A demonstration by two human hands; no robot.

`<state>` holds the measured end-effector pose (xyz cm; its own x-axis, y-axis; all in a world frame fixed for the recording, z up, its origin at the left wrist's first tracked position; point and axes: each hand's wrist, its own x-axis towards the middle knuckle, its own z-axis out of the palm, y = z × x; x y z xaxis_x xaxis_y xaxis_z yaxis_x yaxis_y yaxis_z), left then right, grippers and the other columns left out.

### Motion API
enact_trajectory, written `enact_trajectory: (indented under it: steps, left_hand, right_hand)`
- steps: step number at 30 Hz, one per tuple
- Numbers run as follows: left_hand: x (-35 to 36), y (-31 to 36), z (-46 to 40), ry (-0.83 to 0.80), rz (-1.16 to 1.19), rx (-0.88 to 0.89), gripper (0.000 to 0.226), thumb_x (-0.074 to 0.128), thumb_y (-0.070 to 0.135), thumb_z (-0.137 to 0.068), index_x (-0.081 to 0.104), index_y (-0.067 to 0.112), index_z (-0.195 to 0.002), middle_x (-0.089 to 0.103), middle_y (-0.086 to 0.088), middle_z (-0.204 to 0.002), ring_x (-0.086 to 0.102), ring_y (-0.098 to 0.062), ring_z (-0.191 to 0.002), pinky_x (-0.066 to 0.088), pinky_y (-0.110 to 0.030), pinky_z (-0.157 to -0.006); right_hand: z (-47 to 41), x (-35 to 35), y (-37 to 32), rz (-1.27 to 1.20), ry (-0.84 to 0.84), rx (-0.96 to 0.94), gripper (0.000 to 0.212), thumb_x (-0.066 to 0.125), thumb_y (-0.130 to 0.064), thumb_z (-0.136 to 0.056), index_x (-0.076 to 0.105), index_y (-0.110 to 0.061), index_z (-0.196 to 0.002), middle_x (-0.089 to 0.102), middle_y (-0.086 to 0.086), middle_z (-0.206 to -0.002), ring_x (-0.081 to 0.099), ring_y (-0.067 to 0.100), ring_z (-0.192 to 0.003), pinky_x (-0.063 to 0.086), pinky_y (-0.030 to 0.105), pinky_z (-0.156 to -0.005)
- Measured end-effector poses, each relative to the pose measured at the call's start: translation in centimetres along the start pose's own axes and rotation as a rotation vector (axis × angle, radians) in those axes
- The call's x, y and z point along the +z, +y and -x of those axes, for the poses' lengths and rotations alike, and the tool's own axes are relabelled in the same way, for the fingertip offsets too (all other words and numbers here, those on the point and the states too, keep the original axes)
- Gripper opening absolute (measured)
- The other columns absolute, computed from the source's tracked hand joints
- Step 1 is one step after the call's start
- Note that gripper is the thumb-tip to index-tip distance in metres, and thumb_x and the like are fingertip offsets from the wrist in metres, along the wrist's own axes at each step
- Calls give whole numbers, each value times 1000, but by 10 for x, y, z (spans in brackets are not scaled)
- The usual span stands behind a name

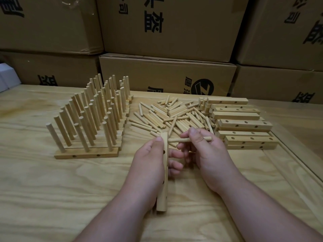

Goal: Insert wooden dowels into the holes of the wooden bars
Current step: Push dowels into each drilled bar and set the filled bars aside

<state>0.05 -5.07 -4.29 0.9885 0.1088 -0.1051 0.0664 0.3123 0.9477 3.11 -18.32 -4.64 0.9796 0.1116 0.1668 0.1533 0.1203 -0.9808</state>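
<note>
My left hand [150, 159] grips a wooden bar [164, 173] that runs lengthwise away from me, its side holes facing right. My right hand [208, 154] pinches a wooden dowel [178, 140] that lies horizontally, its left end touching the bar near the far end. A loose pile of dowels [171, 116] lies on the table just beyond my hands. To the right sits a stack of bars [243, 124] with open holes. On the left stand several finished bars [87, 154] with upright dowels in them.
The wooden table [52, 189] has a raised strip along its right side. Stacked cardboard boxes [166, 74] form a wall behind the table. A white object [7, 79] sits at the far left edge.
</note>
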Motion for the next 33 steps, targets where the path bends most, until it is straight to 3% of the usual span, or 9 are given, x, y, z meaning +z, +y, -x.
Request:
enact_trajectory:
  steps: [9,12,16,20,24,28,33]
  left_hand:
    - [-1,-2,0,41,-66,15,43,35,33,-110,68,11,-95,73,-8,-67,64,-17,-49,54,-27,-46]
    - [-3,-3,1,82,-180,53,44,33,35,-110,66,9,-96,68,-2,-59,61,-13,-44,48,-22,-42]
    - [-5,-2,4,58,-276,74,51,30,35,-111,65,4,-91,63,0,-51,56,-9,-40,42,-16,-39]
    - [-4,-2,5,24,-295,76,50,30,34,-111,66,5,-92,65,0,-54,56,-9,-42,44,-17,-41]
    - [-3,-3,6,45,-231,88,45,32,35,-110,66,11,-93,66,0,-60,56,-11,-44,45,-21,-42]
    - [-6,-5,4,41,-234,92,41,36,46,-107,66,19,-99,63,2,-62,56,-10,-47,45,-21,-43]
    - [-7,-7,3,15,-241,114,33,41,44,-106,70,28,-102,61,2,-62,56,-13,-49,45,-23,-46]
  right_hand:
    - [2,-2,-2,57,-45,8,30,62,-50,-91,79,-26,-93,73,3,-81,66,17,-74,54,31,-64]
    - [5,0,-5,129,-77,-35,27,60,-49,-86,80,-32,-94,75,1,-85,70,11,-79,56,24,-70]
    - [4,-4,-6,147,-84,-25,27,60,-50,-88,80,-33,-95,75,-1,-83,69,4,-77,51,16,-66]
    - [-1,-9,-2,67,-95,38,29,62,-47,-89,79,-26,-99,74,6,-85,69,17,-85,51,38,-76]
    - [-2,-9,2,9,-65,44,17,68,-37,-86,74,-29,-100,77,10,-88,69,19,-79,50,34,-69]
    - [-3,-13,-1,86,-79,63,7,74,-30,-89,74,-24,-91,77,12,-84,59,15,-56,43,23,-44]
    - [-1,-14,-4,311,-110,67,39,63,-60,-83,77,-24,-82,66,0,-63,48,8,-49,38,18,-45]
